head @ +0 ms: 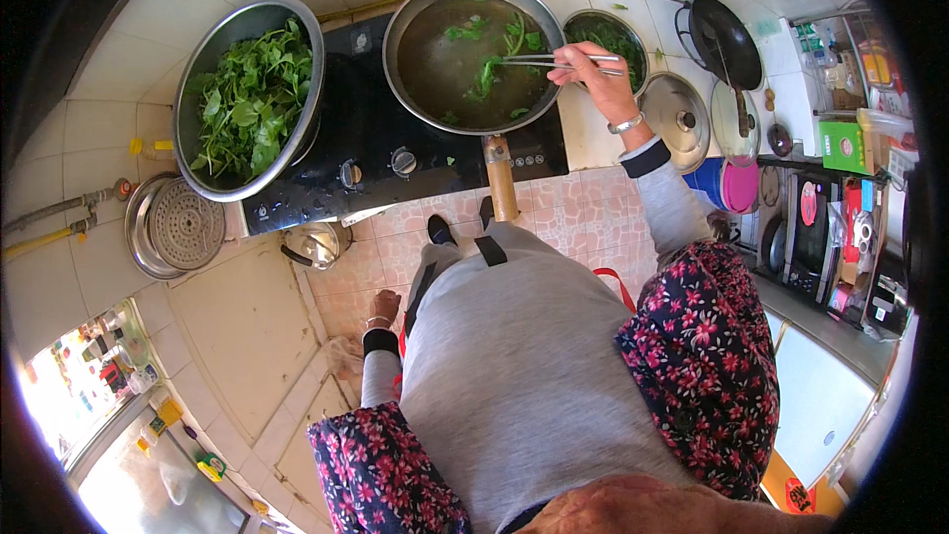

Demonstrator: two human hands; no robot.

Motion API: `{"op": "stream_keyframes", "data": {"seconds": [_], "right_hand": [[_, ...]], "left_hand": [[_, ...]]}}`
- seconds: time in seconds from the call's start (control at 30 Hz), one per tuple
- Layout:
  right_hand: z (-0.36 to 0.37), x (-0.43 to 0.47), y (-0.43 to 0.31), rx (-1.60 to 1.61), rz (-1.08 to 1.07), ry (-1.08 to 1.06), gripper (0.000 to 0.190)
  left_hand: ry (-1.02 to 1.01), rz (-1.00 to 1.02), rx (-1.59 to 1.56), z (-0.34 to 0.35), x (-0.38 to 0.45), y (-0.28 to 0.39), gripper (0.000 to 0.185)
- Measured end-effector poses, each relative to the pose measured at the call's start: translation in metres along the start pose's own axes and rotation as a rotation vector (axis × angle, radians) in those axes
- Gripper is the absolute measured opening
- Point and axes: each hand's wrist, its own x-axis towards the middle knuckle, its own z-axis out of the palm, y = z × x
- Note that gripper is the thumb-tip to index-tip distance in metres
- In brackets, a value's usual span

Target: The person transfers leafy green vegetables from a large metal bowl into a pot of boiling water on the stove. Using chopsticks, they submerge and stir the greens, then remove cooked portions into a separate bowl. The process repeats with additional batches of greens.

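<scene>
My right hand [589, 73] grips a pair of metal chopsticks [530, 60] over the frying pan [393, 81]. Their tips pinch a clump of wilted green leaves [485, 76] in the pan's brownish liquid [437, 63]. Other green pieces float around it. The pan's wooden handle [502, 189] points towards my body. Just right of the pan, a metal bowl [643, 52] holds dark cooked greens [604, 33]. At my side hangs my left hand [385, 306], away from the stove; its fingers are curled under and mostly hidden.
Left on the black cooktop [348, 126] stands a large metal basin [315, 89] of fresh leafy greens [256, 100]. Lids [671, 126] lean at right beside a hanging wok [730, 37]. A steamer plate [185, 222] and a metal pot [319, 245] sit lower left.
</scene>
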Motion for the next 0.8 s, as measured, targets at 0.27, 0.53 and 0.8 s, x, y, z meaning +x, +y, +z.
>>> {"op": "stream_keyframes", "data": {"seconds": [0.27, 0.53, 0.8], "right_hand": [[0.003, -0.005, -0.024, 0.095, -0.016, 0.101, 0.032], [0.035, 0.033, 0.002, 0.033, -0.083, -0.006, 0.025], [0.037, 0.044, 0.026, 0.124, -0.034, 0.060, 0.029]], "left_hand": [[0.040, -0.071, -0.179, 0.004, -0.009, 0.014, 0.023], [0.089, 0.206, 0.051, 0.022, 0.028, -0.028, 0.030], [0.034, 0.152, 0.157, 0.023, 0.005, -0.020, 0.027]]}}
